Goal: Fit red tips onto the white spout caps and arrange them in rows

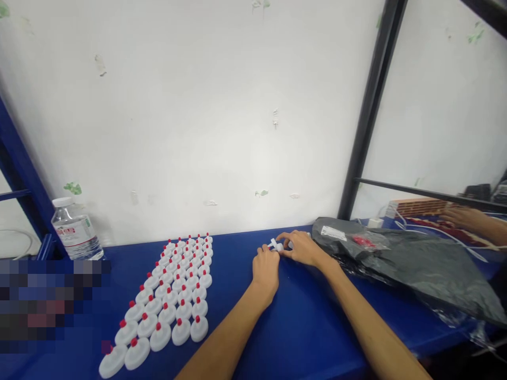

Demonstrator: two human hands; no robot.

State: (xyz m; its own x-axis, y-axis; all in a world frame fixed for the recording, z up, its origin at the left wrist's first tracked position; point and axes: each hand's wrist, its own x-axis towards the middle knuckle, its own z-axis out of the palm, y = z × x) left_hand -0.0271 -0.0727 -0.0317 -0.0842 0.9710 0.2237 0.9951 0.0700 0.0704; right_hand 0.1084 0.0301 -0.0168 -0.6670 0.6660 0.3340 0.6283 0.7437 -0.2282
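Note:
Near the back of the blue table my two hands meet around a small white plastic piece (274,243), its exact kind too small to make out. My left hand (266,268) is closed, fingertips pinching at the piece's left end. From the right, my right hand (300,247) curls thumb and fingers onto its other end; part of the piece is hidden by the fingers. To the left of my hands stand several rows of white round squeeze-bottle tops with red tips (167,312), set close together.
At far left stands a clear water bottle (77,232) by a blue frame post. A grey plastic bag (412,264) with a packet of red caps (363,241) lies on the right. Behind it are a black post (368,116), cables and another person's arm (475,224).

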